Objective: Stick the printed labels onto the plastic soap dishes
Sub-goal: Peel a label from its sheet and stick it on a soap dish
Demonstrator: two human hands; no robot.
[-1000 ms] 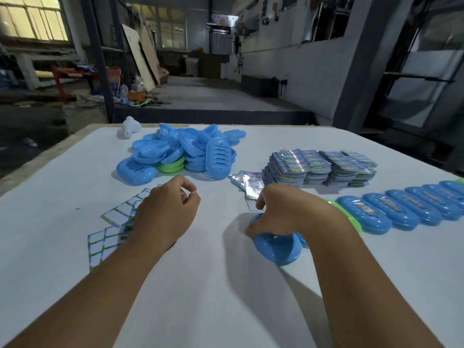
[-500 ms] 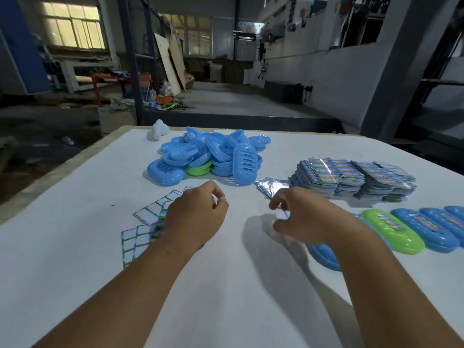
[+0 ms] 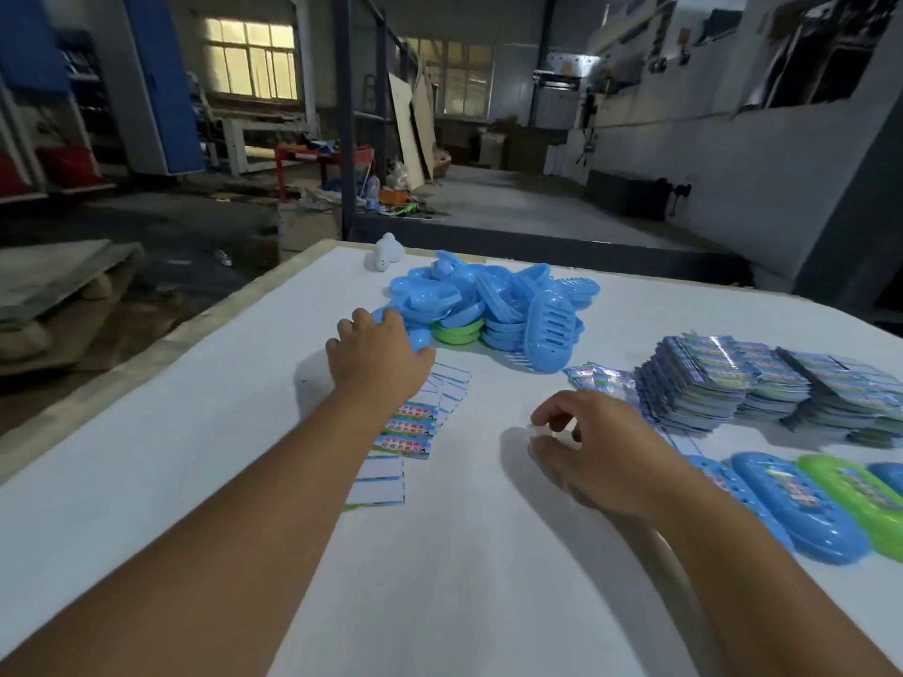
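A pile of blue soap dishes (image 3: 493, 298) with green ones (image 3: 457, 333) under it lies at the far middle of the white table (image 3: 205, 456). My left hand (image 3: 378, 356) reaches onto the nearest blue dish (image 3: 421, 340) at the pile's left, fingers curled down over it. Label sheets (image 3: 415, 434) lie under my left wrist. My right hand (image 3: 601, 452) hovers low over the table with loosely curled fingers, holding nothing. A row of labelled dishes (image 3: 801, 510), blue and one green (image 3: 852, 495), lies to the right.
Stacks of printed cards (image 3: 733, 383) stand at the right, with loose shiny cards (image 3: 593, 378) beside them. A small white object (image 3: 386, 254) sits at the far edge. The table's left edge drops to a cluttered workshop floor.
My left hand has left the label sheets and reached forward onto a blue dish. My right hand has let go of the labelled dish, which now lies in the row.
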